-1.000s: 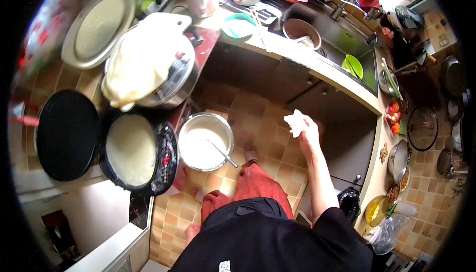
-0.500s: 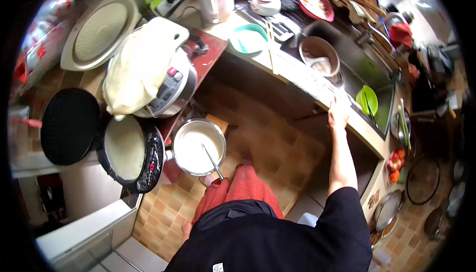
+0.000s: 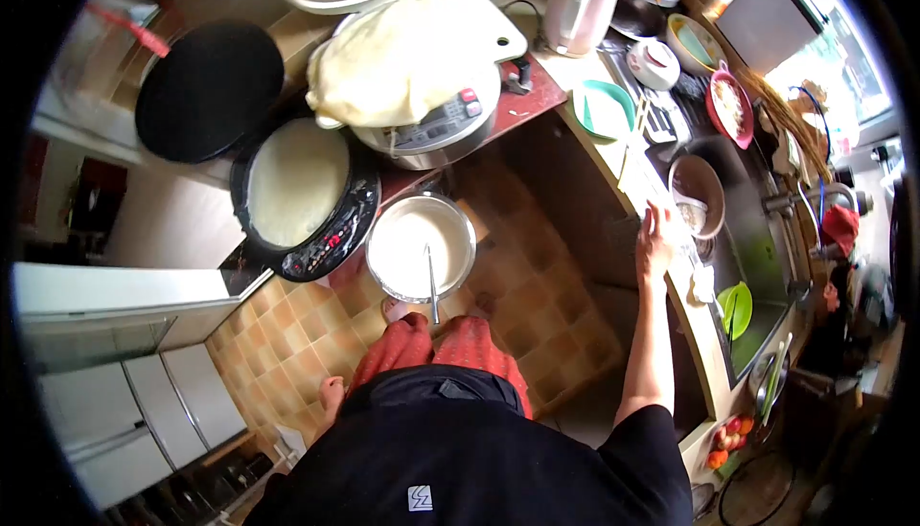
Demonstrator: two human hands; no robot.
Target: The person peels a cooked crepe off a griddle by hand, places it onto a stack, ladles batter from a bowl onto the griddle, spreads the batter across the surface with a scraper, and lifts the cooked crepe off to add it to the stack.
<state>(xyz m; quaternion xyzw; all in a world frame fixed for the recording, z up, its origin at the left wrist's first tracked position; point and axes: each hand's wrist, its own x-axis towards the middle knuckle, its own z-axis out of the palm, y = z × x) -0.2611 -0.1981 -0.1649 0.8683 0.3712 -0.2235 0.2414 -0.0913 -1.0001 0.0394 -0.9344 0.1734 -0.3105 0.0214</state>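
Note:
My right hand (image 3: 655, 239) rests at the edge of the worktop by the sink, its fingers stretched forward with nothing visible in them. My left hand (image 3: 331, 395) hangs low beside my body, partly hidden, and its fingers are too small to read. A metal pot (image 3: 377, 280) of white batter stands in front of my legs, with a metal utensil handle (image 3: 433, 301) leaning out of it. To its left, a round electric griddle (image 3: 359, 215) holds a pale layer of batter (image 3: 297, 183), its black lid (image 3: 211, 90) raised behind.
Pale flat pancakes (image 3: 379, 61) lie piled on a white cutting board (image 3: 494, 28) over a cooker (image 3: 441, 128). A teal dish (image 3: 604, 109) and chopsticks (image 3: 634, 152) lie on the worktop. The sink (image 3: 767, 248) holds a brown bowl (image 3: 714, 181) and a green bowl (image 3: 736, 308).
My view has turned, so the griddle, pot and cooker appear shifted. My right hand stays by the worktop edge, slightly nearer to me. The utensil handle in the pot now stands more upright in view.

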